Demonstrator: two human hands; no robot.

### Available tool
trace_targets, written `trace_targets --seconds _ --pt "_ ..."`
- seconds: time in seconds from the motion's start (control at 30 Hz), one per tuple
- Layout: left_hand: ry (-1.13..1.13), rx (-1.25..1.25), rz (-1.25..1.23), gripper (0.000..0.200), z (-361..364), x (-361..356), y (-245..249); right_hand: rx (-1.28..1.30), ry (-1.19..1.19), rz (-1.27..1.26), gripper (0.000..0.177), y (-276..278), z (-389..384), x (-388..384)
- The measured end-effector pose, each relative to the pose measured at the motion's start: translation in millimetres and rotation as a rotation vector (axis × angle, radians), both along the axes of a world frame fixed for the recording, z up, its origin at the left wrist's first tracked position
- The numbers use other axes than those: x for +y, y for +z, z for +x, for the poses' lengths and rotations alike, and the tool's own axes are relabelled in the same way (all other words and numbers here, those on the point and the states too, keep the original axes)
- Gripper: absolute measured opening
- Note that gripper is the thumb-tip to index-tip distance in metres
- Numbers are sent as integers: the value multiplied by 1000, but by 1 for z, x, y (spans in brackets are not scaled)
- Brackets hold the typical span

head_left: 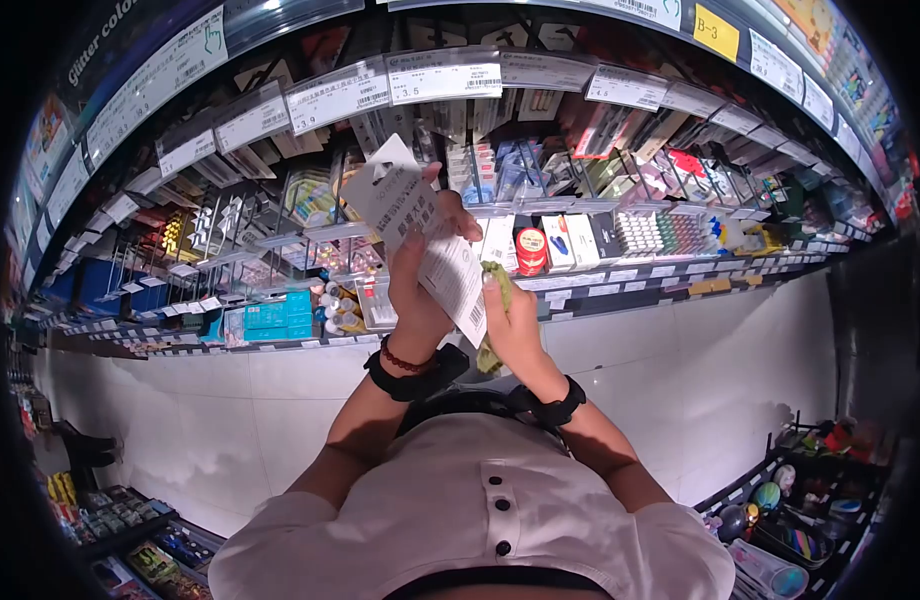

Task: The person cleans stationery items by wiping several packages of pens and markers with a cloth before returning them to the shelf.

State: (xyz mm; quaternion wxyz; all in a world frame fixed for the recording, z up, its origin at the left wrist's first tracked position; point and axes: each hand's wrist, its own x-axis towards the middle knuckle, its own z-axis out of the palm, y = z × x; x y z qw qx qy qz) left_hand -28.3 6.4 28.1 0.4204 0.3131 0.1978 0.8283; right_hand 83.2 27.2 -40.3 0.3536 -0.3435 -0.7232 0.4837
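Note:
My left hand (420, 285) is closed around a flat white hang-tab package (452, 275), thumb on its printed face and fingers curled behind the far edge. Dark printed lettering and a barcode show on the card, which is tilted with its hang hole up towards the shelves. A crumpled yellow-green cloth (496, 277) is gripped in my right hand (515, 325), at the package's lower right edge. Part of the cloth hangs below that hand. Both wrists wear black bands, and a beaded bracelet (406, 358) circles the left one.
Curved rows of store shelving (620, 275) stand in front, with price labels and hanging packs on hooks. Teal boxes (280, 318) and a round red tin (531, 250) sit on the lower shelf. Behind are pale floor tiles (680, 370) and a rack of toys (795, 510).

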Motion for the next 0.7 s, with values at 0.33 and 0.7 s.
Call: trace_targets --seconds 0.33,0.7 --pt "-108 -248 -225 44 -41 11 -11 465 552 -1376 30 -17 25 47" --pt "515 305 -225 19 -135 53 -14 96 -110 -809 37 -41 54 54"
